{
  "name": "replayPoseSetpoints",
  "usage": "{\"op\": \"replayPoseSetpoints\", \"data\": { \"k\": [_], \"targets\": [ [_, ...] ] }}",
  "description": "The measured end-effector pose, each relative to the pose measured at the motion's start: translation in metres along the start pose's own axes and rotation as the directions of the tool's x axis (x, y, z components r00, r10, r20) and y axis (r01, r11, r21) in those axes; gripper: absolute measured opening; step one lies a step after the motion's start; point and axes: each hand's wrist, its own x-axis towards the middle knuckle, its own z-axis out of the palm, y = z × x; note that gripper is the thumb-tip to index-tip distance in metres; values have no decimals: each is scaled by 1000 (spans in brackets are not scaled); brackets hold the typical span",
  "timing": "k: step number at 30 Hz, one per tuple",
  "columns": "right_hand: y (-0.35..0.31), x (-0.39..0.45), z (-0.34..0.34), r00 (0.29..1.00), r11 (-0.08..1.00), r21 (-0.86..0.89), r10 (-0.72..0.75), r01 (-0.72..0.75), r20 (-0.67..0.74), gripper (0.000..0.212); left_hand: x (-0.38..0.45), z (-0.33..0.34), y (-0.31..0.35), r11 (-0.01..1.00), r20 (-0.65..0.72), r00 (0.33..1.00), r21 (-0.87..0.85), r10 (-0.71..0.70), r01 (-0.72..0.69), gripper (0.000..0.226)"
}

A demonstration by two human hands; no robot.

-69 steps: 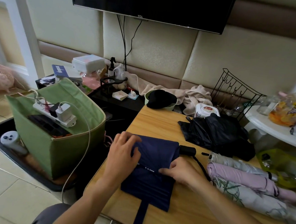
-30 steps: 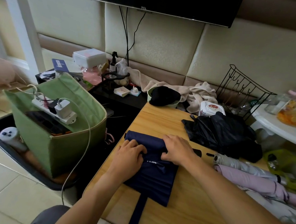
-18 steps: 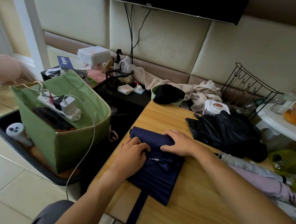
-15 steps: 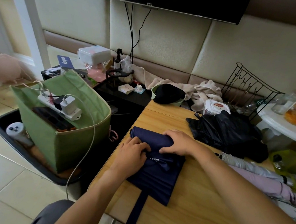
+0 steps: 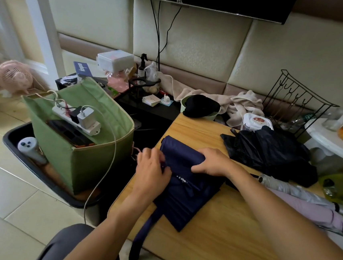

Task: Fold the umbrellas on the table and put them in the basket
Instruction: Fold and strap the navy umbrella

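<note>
While the navy umbrella (image 5: 185, 173) is only half rolled, it lies on the left part of the wooden table (image 5: 229, 240), near the edge facing the green basket (image 5: 94, 143) on the floor. Rolled section at the far end, flat canopy toward the camera, strap (image 5: 141, 238) hanging off the near table edge.

Right hand (image 5: 211, 163): fingers curled over the roll, pressing it down. Left hand (image 5: 152, 170): at the roll's left end, fingers bent onto the fabric; whether it pinches or just presses, I can't tell, fingertips are hidden.

Handling, my read: light, thin slick fabric over a stiff core. The roll will likely spring loose if pressure comes off, so keep one palm on it. Best hold is around the rolled body, then bring the strap round to lock it. Grabbing loose canopy alone would probably unroll it.

Hard to make out:
- Umbrella handle: covered by the right forearm, only a dark bit shows.
- Basket interior: a power strip (image 5: 77, 116) with chargers sits across the top, free room below unclear.
- Black umbrella (image 5: 269, 154) at the far right of the table is a crumpled heap, folded state unclear.
- Silver umbrella (image 5: 294, 191) and pink umbrella (image 5: 313, 212) are cut by the right arm and the frame edge.
</note>
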Motion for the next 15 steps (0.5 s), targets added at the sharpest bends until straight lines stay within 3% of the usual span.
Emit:
{"op": "replayPoseSetpoints", "data": {
  "k": [2,4,6,8,9,11,13,15],
  "targets": [
    [2,-4,-3,999,994,98,50,-48,-11,19,1,-2,-5,987,-20,987,-17,-158,158,41],
    [5,-6,-4,995,978,182,104,-100,-12,21,2,-10,-3,950,-46,956,-129,-291,283,40],
    [5,-8,-5,991,963,239,131,-123,-15,28,1,-19,3,950,-218,938,-219,-271,223,24],
    [5,-10,-4,987,948,287,157,-140,-36,39,-1,-25,8,956,-311,940,-292,-138,44,6],
    [4,-11,-3,984,941,306,169,-144,-56,42,-1,-26,10,919,-245,965,-395,-95,-9,10],
    [3,-11,1,976,928,340,196,-152,-99,44,-3,-29,20,685,92,994,-721,-59,108,20],
    [1,-10,7,968,914,380,210,-143,-141,45,-6,-29,30,381,403,912,-857,74,347,29],
    [-4,-11,10,956,902,411,226,-132,-187,45,-6,-25,33,266,511,846,-845,153,463,42]
  ]
}}
